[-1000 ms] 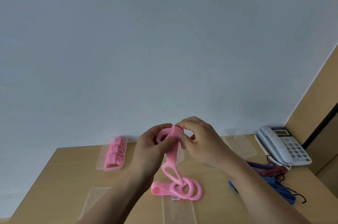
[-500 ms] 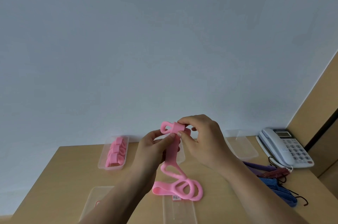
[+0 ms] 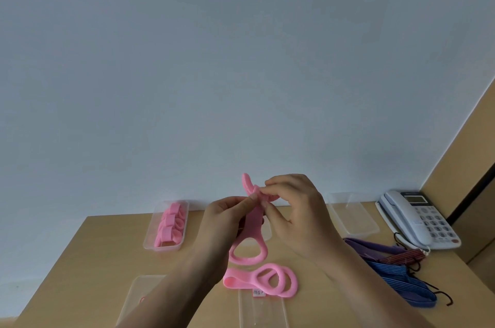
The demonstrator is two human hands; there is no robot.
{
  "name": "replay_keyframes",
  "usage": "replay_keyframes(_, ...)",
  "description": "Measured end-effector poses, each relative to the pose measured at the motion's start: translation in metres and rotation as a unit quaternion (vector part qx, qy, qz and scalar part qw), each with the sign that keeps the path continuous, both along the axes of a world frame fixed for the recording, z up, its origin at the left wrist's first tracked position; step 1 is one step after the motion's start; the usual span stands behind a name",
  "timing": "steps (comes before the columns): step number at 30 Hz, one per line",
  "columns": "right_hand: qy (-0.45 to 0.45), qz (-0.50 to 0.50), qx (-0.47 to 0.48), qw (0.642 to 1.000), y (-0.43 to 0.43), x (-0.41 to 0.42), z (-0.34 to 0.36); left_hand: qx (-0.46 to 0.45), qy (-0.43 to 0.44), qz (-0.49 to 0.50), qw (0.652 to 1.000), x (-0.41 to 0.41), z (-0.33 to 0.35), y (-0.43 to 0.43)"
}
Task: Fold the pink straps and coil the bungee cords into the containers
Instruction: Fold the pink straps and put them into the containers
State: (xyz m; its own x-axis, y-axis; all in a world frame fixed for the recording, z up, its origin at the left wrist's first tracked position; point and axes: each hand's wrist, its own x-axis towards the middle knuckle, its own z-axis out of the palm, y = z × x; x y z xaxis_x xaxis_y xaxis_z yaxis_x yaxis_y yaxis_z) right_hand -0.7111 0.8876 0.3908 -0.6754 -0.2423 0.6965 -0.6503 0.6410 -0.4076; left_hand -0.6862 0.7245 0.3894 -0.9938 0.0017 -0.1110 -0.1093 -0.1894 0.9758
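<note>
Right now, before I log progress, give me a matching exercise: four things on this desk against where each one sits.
Things: 1 raised strap; 2 flat strap; 3 bungee cords; 4 folded straps.
Places: A in the left container; B pinched by left hand and right hand; C lying on the table, untouched; D piled beside the telephone.
Pairs: 1-B, 2-C, 3-D, 4-A.

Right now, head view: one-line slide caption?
Left hand and right hand pinch a pink strap above the table; a second strap lies below, folded straps in a container.

White desk telephone (image 3: 417, 220) at table's (image 3: 107, 247) far right corner; pale blue wall (image 3: 214, 59) behind.
</note>
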Motion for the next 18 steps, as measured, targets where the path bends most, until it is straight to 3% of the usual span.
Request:
replay_keyframes(3, -0.039, 0.003, -0.012, 0.999, 0.003, 0.001, 0.003, -0.001, -0.005, -0.021, 1.0, -0.001, -0.004, -0.003)
replay_keyframes(8, -0.143, 0.026, 0.064, 0.987, 0.007, -0.009, 0.001, -0.014, 0.0, -0.052, 0.999, -0.001, -0.008, -0.006)
replay_keyframes(11, -0.141, 0.034, 0.086, 0.986, 0.006, -0.008, 0.001, -0.027, 0.007, -0.06, 0.998, 0.0, -0.011, -0.007)
replay_keyframes(18, -0.113, 0.014, 0.028, 0.993, 0.004, -0.003, 0.007, -0.017, -0.043, -0.066, 0.997, 0.001, -0.015, -0.009)
